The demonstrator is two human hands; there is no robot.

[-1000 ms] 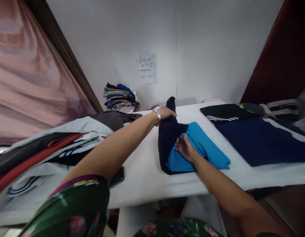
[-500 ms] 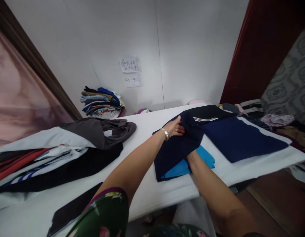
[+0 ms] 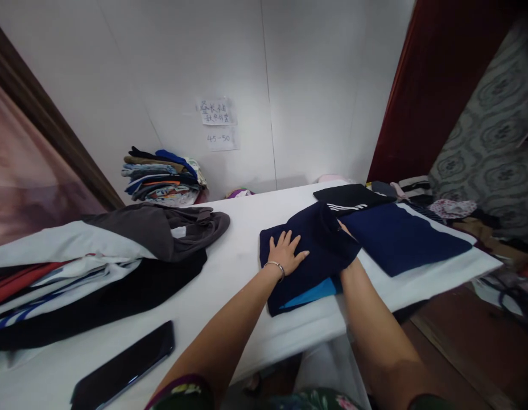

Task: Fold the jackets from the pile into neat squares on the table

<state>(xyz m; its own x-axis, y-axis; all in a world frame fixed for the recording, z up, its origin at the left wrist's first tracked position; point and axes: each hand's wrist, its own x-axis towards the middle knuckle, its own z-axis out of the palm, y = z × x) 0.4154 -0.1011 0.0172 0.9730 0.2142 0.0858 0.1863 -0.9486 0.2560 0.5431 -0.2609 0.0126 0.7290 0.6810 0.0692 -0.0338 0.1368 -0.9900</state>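
Note:
A partly folded navy garment (image 3: 313, 250) lies on the white-covered table, with a bright blue cloth (image 3: 313, 293) showing beneath its near edge. My left hand (image 3: 287, 254), a silver bracelet at its wrist, rests flat on the garment's left half with fingers spread. At the garment's right edge is my right hand (image 3: 350, 266), its fingers mostly hidden by the dark cloth. A folded navy piece (image 3: 411, 236) lies to the right, just behind it a folded black garment with white stripes (image 3: 353, 197).
Loosely piled clothes (image 3: 161, 233) cover the left side, with a dark phone (image 3: 125, 367) in front. A stack of folded clothes (image 3: 161, 176) stands by the wall below paper notes (image 3: 220, 122). More clothes (image 3: 454, 208) lie at the far right. The table's front edge (image 3: 298, 347) is close.
My left hand has come down from the raised fold to lie flat on the navy garment. The fold now covers more of the blue cloth. My view has shifted slightly right.

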